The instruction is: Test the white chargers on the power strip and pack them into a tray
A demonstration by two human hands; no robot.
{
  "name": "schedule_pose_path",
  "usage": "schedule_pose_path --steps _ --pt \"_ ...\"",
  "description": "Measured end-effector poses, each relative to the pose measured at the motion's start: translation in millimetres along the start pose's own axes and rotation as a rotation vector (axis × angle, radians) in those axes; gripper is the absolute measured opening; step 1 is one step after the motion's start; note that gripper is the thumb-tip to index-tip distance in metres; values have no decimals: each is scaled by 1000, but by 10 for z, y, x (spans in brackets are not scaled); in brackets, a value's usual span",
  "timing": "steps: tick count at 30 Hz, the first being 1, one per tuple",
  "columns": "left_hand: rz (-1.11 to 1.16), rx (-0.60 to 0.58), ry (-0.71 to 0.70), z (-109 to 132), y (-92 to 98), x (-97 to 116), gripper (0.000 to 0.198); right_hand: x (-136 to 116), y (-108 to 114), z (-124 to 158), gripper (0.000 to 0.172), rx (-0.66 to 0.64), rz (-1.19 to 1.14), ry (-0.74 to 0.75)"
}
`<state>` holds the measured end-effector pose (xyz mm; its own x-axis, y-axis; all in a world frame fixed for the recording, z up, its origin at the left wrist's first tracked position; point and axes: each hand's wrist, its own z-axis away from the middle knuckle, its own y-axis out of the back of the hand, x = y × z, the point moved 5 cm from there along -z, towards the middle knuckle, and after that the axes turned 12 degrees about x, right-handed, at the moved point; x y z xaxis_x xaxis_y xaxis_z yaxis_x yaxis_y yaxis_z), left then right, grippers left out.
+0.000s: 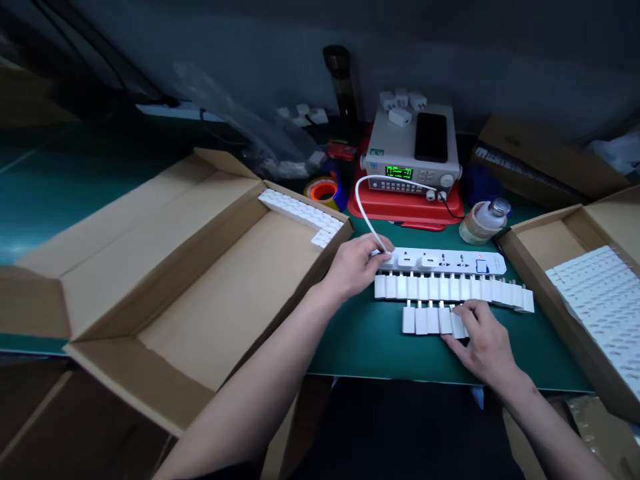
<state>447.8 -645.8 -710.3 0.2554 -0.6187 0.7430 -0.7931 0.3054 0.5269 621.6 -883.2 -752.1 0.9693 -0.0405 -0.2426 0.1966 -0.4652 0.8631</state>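
A white power strip [445, 261] lies across the green mat [370, 340]. Just in front of it a long row of white plug adapters [453, 289] lies side by side, with a shorter row of adapters [430, 320] nearer to me. My left hand [356, 265] is closed on the end of a white cable [365, 210] at the strip's left end. My right hand [483, 337] rests on the right end of the short row, fingers curled over an adapter there.
A large open cardboard box [200, 280] on the left holds a row of white adapters [303, 213] at its far corner. Another box [595, 293] on the right is full of adapters. Behind stand a tester with a green display [410, 170], a phone [431, 137], tape rolls [324, 192] and a bottle [484, 220].
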Motion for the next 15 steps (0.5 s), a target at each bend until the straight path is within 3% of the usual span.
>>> schedule_pose_path --steps 4,7,12,15 --pt "-47 -42 -21 37 23 -55 11 91 100 242 51 34 -165 10" --pt "-58 -19 -36 47 37 -81 11 189 271 229 57 74 -311 9" --pt "-91 -31 -46 25 -41 -77 11 391 523 -459 35 231 -348 38" --pt "-75 -25 -6 17 -65 -119 11 433 413 -992 22 127 -205 191"
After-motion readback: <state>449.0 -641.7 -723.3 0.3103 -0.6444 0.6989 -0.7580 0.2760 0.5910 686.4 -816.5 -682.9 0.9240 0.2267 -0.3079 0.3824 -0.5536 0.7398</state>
